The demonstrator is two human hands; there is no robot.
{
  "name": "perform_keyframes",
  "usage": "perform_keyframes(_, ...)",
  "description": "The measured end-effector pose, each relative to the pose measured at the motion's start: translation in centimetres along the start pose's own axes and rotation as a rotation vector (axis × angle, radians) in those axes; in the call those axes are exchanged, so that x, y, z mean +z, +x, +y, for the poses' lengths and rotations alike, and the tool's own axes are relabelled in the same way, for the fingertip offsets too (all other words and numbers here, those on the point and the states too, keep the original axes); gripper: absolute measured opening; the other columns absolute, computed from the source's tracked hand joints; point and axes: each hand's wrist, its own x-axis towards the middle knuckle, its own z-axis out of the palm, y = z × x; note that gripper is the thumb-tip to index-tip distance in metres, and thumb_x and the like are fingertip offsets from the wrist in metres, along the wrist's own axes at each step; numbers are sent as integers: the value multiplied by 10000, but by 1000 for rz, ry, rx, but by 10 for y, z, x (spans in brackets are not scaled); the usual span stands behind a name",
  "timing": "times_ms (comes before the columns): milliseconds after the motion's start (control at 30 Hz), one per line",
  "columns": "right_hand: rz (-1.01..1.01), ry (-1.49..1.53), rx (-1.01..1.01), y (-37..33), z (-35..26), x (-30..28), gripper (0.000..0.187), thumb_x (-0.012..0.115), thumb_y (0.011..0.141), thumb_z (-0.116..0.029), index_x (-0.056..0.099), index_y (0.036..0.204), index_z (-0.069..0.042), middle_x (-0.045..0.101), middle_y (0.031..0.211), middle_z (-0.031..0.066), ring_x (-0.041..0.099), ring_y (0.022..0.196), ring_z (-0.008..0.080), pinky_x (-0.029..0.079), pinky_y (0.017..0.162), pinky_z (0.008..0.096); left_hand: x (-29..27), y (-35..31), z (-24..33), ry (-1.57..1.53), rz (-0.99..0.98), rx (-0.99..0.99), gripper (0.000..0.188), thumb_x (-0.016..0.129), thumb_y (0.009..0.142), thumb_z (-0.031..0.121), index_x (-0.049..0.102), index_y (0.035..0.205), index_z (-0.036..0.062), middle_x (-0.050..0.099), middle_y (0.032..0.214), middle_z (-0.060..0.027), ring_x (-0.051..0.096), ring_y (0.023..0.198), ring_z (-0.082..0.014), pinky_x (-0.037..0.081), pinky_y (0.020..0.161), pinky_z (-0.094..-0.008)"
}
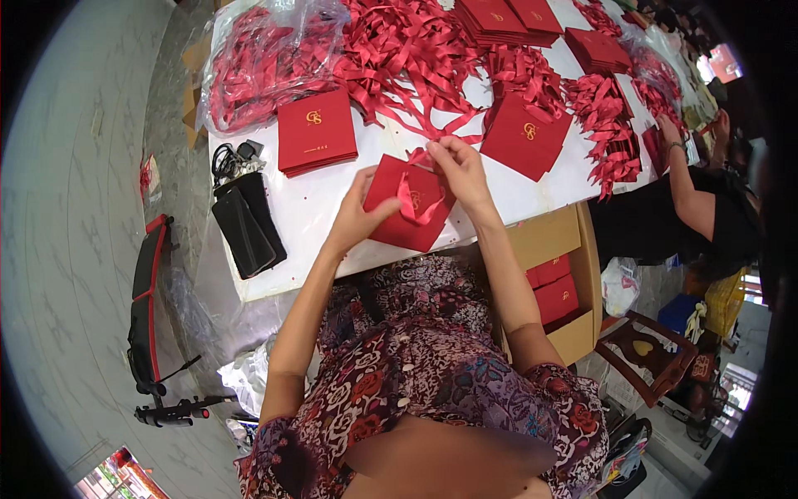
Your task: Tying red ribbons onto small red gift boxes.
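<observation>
A flat red envelope-like pouch (397, 218) with a gold emblem lies at the near edge of the white table (324, 208). My left hand (359, 218) grips its left side. My right hand (459, 170) pinches a red ribbon (413, 204) that loops across the pouch's front. Both forearms come up from my lap over a patterned dress.
Stacks of red pouches (316, 131) (525, 137) and heaps of red ribbons (407, 50) cover the table. Black phones (247, 224) lie at the left edge. A cardboard box (559, 287) holding red pouches stands to my right. Another person (706, 200) sits at the right.
</observation>
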Motion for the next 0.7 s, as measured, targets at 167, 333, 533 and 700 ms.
perform_keyframes(167,141,-203,-80,28,21,-13,200,661,946,-191,674,929,8,615,732,-27,509,663,34,409,588,213,23,-16,29,348,-66,-28,499,736,838,52,485,1265,-16,666,1071,-151,641,997,-187,507,878,-322)
perform_keyframes(333,229,-311,-182,39,12,-20,212,681,933,-192,697,917,19,624,717,-27,508,642,33,412,567,217,26,-28,28,403,-87,50,485,741,843,85,471,1239,14,703,991,-194,711,930,-323,542,786,-357)
perform_keyframes(533,254,-347,-131,-6,10,-33,461,687,940,-262,532,1298,-16,650,1137,128,619,1034,176,492,888,302,37,-10,29,386,117,90,472,729,855,54,478,1250,-6,669,1071,-155,660,991,-214,524,862,-330)
perform_keyframes(700,118,-56,-102,-52,12,-25,570,714,903,-119,406,1366,4,579,1258,167,552,1189,208,446,1013,325,58,33,43,118,186,129,478,716,870,32,471,1277,-13,645,1150,-131,638,1039,-199,520,900,-322)
